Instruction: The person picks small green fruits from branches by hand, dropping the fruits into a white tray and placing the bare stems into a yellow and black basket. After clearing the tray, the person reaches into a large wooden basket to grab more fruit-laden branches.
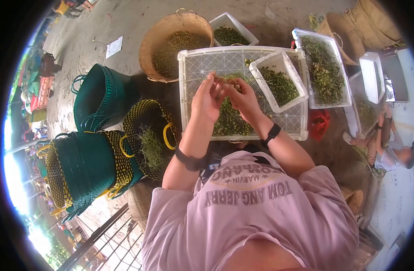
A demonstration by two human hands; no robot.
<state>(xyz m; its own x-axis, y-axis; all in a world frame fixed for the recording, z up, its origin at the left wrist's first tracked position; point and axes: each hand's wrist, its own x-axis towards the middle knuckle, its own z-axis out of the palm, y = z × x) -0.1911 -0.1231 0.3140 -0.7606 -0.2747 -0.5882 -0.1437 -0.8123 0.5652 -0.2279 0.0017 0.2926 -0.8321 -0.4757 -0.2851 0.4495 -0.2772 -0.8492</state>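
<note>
My left hand [207,97] and my right hand [243,99] meet above a white mesh-bottomed crate [196,108], their fingers closed around a thin green sprig [229,79]. Below the hands, a heap of green stems and small round green fruits [231,121] lies in the crate. To the right of my right hand, a white foam box [298,86] holding round green fruits rests tilted on the crate. The fingertips partly cover the sprig.
A wicker basket [146,49] and white box [227,19] stand beyond the crate. Another foam tray [347,86] holds stems at right. Green baskets [91,92] and a yellow-black basket [139,110] stand left. Another person [394,151] sits at far right. A red bag [319,124] lies nearby.
</note>
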